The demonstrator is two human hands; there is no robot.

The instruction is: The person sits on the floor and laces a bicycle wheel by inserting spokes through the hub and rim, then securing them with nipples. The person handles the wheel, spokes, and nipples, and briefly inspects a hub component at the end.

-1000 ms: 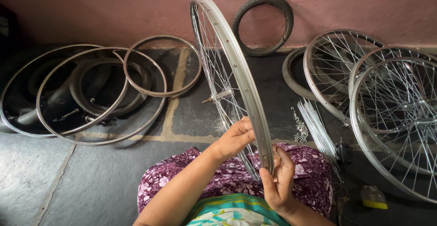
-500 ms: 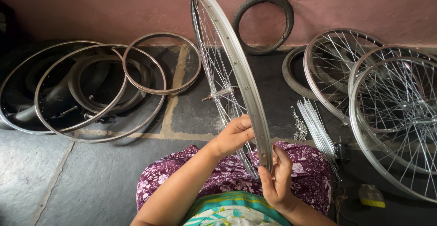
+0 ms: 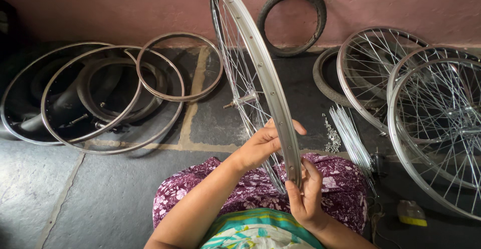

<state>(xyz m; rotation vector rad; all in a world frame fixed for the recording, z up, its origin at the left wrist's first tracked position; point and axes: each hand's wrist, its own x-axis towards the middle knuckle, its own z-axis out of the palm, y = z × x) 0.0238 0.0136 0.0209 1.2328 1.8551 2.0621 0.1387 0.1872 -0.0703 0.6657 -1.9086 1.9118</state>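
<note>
A silver spoked bicycle wheel (image 3: 253,58) stands upright on edge on my lap, its hub (image 3: 243,100) pointing left. My left hand (image 3: 260,146) reaches in from the left, fingers pinching among the spokes just inside the rim. Lower down, my right hand (image 3: 305,196) grips the rim's near edge, thumb on the outer face. Both hands rest over my purple flowered skirt (image 3: 200,194).
Bare metal rims (image 3: 180,68) and black tyres lie on the stone floor at left. A small tyre (image 3: 293,21) leans on the pink wall. Spoked wheels (image 3: 436,128) are stacked at right, with a bundle of loose spokes (image 3: 350,138) and small nipples beside them.
The left hand's fingers have shifted slightly along the spokes near the rim. The wheel and right hand stay almost where they were.
</note>
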